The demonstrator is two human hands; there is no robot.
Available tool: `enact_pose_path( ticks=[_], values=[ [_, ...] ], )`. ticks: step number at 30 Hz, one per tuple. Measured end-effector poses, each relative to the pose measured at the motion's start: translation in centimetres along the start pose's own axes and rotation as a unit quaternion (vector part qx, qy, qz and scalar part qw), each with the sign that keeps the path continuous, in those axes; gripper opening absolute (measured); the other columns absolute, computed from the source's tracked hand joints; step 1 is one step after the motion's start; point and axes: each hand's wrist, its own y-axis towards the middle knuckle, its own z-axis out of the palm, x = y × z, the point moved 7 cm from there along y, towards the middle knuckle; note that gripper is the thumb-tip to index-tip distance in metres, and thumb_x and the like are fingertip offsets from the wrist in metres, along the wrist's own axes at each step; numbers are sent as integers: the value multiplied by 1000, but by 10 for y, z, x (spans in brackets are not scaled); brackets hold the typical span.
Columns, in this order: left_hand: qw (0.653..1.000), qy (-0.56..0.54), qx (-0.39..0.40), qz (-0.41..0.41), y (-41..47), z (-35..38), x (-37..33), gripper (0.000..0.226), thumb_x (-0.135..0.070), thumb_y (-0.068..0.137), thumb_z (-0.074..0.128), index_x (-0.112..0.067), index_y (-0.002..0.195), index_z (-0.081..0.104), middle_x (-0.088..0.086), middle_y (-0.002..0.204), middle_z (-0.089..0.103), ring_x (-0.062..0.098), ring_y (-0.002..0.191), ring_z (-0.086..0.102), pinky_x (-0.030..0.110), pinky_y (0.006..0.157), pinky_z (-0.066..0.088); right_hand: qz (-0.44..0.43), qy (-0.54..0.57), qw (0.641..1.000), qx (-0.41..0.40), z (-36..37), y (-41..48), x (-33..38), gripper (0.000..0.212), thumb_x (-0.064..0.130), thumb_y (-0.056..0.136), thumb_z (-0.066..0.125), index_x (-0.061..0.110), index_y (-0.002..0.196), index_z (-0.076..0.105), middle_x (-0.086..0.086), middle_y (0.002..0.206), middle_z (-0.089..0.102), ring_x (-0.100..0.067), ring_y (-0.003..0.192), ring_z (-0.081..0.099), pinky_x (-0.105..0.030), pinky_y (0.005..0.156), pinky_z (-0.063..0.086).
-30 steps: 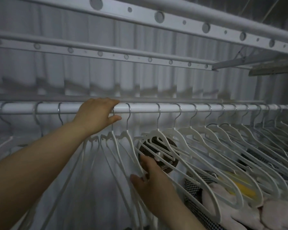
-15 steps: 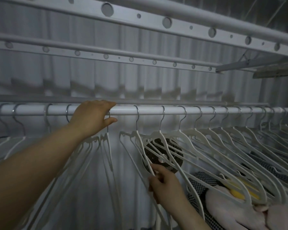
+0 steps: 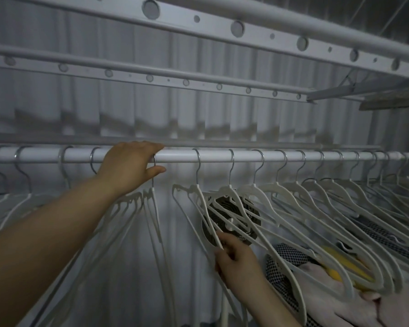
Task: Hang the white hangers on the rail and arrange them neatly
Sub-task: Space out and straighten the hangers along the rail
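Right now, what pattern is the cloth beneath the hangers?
The cloth is black-and-white checked; head view.

The left hand point(image 3: 130, 166) covers part of the rail point(image 3: 246, 155); the white hangers point(image 3: 279, 186) run off the bottom edge

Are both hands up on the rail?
No, only the left hand holds the rail; the right hand is lower down, pinching a hanger.
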Motion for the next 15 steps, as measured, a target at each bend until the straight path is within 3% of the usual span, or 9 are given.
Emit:
enact_pose_path(
  ticks=[8, 11, 13, 15],
  values=[
    [1000, 2, 17, 1, 3, 4, -2, 50, -32, 81, 65, -13, 125, 54, 14, 119, 62, 33, 108, 57, 38, 89, 41, 7, -22, 1000, -3, -1, -5, 2, 33, 13, 93, 46, 15, 125, 52, 0, 68, 52, 2, 40, 51, -10, 46, 35],
    [1000, 0, 22, 8, 2, 5, -3, 55, -38, 80, 65, -12, 127, 53, 13, 122, 61, 32, 110, 57, 39, 90, 41, -42, -139, 989, -11, -7, -16, 24, 44, 26, 91, 50, 23, 133, 41, -1, 102, 64, -2, 77, 57, -16, 70, 43],
    [1000, -1, 18, 26, 0, 5, -5, 64, -48, 75, 59, -10, 126, 53, 14, 126, 59, 33, 110, 58, 41, 90, 43, -103, -269, 958, -9, -7, -26, 48, 56, 36, 91, 48, 28, 141, 25, 7, 133, 48, -5, 116, 46, -17, 95, 36],
    [999, 3, 13, 41, -2, 1, -6, 70, -53, 71, 49, -6, 123, 56, 18, 125, 59, 37, 106, 60, 47, 86, 46, -147, -316, 937, -16, -6, -35, 73, 59, 41, 92, 43, 33, 143, 15, 15, 144, 29, -5, 133, 27, -17, 107, 24]
  ],
)
